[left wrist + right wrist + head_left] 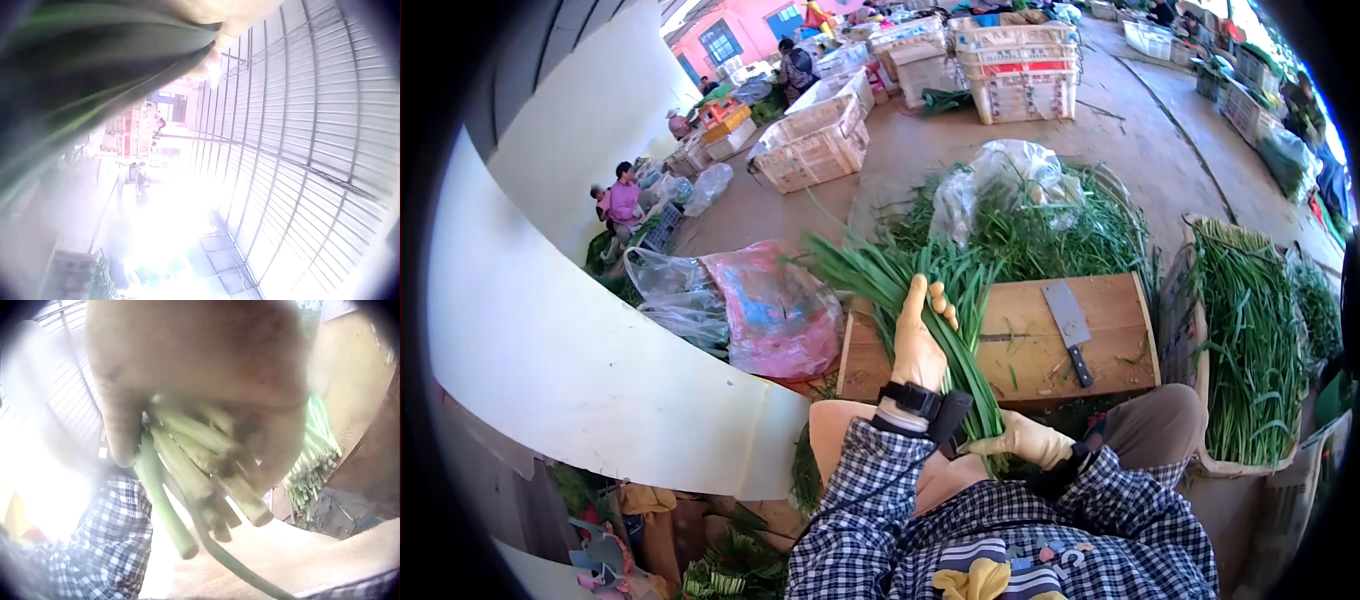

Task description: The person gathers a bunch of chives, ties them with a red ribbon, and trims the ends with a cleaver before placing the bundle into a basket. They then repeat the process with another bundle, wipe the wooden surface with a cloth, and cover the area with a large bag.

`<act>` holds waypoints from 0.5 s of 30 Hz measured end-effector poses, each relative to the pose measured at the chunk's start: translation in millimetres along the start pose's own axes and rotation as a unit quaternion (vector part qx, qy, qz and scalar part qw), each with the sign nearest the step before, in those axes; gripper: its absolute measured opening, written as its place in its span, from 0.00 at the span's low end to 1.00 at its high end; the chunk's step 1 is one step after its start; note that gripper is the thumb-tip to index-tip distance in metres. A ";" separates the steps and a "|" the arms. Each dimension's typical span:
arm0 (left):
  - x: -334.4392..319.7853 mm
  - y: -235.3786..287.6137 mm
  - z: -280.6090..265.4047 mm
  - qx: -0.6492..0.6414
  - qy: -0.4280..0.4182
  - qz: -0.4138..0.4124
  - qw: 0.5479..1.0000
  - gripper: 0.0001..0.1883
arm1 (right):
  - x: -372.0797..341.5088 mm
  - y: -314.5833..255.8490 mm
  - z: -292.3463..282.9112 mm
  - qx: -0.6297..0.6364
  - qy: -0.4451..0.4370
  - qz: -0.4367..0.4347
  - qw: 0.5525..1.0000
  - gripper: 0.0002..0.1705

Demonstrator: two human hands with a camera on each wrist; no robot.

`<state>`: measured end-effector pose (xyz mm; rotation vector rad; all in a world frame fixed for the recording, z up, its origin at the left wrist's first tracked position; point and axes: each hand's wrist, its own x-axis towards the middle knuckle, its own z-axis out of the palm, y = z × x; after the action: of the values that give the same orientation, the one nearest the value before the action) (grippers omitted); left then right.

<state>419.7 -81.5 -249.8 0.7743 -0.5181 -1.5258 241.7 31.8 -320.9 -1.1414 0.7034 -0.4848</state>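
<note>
In the head view my left hand (920,335) grips a bunch of long green leafy stalks (972,385) about its middle, thumb pointing up. The leaves fan out to the far left. My right hand (1035,442) holds the lower end of the same bunch near my lap. Pale, thick stem ends (203,469) stick out beneath the right hand in the right wrist view, along with one thin trailing leaf. Dark blurred leaves (81,81) fill the upper left of the left wrist view. A cleaver (1068,325) lies on the wooden board (1015,335) before me.
Another bundle of stalks (312,456) shows its stem ends in the right wrist view. Behind the board lies a heap of loose greens (1090,235) with clear plastic (1010,175) on top. A crate of stalks (1250,340) stands right, a pink bag (775,310) left.
</note>
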 end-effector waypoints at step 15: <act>-48.8 -110.5 -71.7 0.256 -0.209 -0.349 0.877 0.38 | -4.6 43.8 -30.9 0.187 0.131 0.036 0.973 0.15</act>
<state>396.4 -12.1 -369.6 1.1157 -1.0759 -2.2974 216.2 30.3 -368.2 -0.7012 0.8369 -0.6813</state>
